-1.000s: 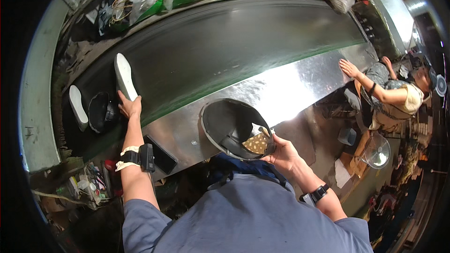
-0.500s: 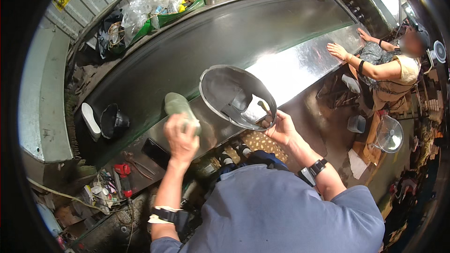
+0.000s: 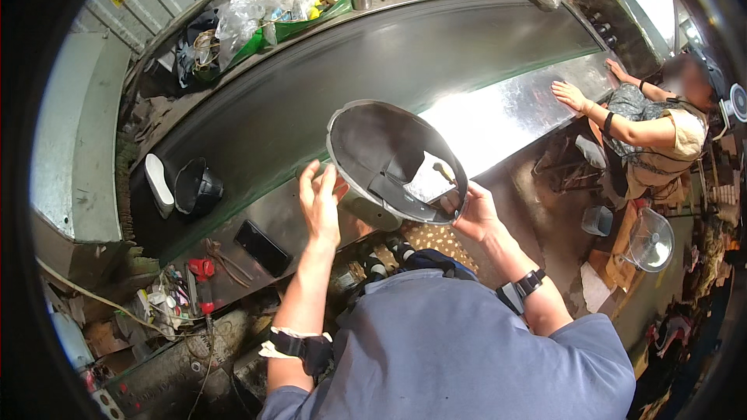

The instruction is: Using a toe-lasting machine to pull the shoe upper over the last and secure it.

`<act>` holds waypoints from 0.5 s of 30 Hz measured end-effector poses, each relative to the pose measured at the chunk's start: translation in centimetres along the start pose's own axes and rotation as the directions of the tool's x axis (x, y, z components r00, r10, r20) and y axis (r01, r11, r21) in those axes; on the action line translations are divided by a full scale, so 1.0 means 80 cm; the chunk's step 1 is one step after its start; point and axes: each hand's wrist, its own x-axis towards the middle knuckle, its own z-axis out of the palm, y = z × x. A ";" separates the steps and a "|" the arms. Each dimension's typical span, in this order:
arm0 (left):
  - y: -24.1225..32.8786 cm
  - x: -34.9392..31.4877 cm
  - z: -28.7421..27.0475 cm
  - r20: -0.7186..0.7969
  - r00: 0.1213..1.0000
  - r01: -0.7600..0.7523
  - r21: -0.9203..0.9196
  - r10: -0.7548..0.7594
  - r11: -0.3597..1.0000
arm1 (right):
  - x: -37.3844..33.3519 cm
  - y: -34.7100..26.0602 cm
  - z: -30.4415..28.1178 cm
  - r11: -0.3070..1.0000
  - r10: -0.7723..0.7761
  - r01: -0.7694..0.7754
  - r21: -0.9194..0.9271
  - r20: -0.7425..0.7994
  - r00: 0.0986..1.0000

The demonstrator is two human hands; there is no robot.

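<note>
My right hand [image 3: 477, 216] grips the right rim of a dark grey shoe upper [image 3: 359, 134], fingers partly hidden behind it. The upper hangs in front of me with its wide opening toward me, and a light patch shows through the opening. Beside its left rim is my left hand [image 3: 319, 201], palm turned toward the upper and fingers apart; whether a fingertip touches the rim I cannot tell. A green shoe last [image 3: 372, 214] shows below and behind the upper, mostly hidden by it.
A dark belt [image 3: 311, 78] crosses behind a metal ledge [image 3: 506, 120]. On the left lie a white sole [image 3: 159, 184] and a black shoe upper [image 3: 204, 188]. A phone [image 3: 263, 247], pliers [image 3: 226, 263] and a red-handled tool [image 3: 202, 276] are nearer. A co-worker [image 3: 654, 128] sits right.
My left hand has let go of the green last and risen to the upper's left rim, fingers spreading. The last now sits farther right, behind the upper, which my right hand still holds.
</note>
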 end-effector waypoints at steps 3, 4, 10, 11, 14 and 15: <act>0.043 -0.006 0.022 -0.035 0.999 0.032 0.135 -0.027 0.990 | -0.002 0.004 -0.004 0.998 0.054 -0.053 -0.016 0.150 0.987; 0.031 0.003 0.008 -0.024 1.000 0.012 0.101 -0.010 0.995 | -0.011 0.009 0.013 0.998 0.066 -0.066 -0.003 0.054 0.996; 0.033 -0.004 -0.023 0.097 0.995 0.038 -0.094 -0.029 0.995 | -0.025 0.019 0.051 0.995 0.092 -0.085 0.047 -0.187 0.978; 0.040 -0.003 -0.022 0.083 0.996 0.047 -0.101 -0.039 0.994 | -0.023 0.020 0.043 0.995 0.089 -0.081 0.051 -0.164 0.983; 0.040 0.007 -0.038 -0.053 0.999 0.011 0.060 -0.007 0.998 | -0.020 0.022 0.014 0.992 0.102 -0.107 0.071 0.063 0.993; 0.035 0.013 -0.051 -0.069 0.997 0.046 0.087 -0.040 0.995 | -0.023 0.021 0.017 0.998 0.063 -0.062 -0.014 0.044 0.997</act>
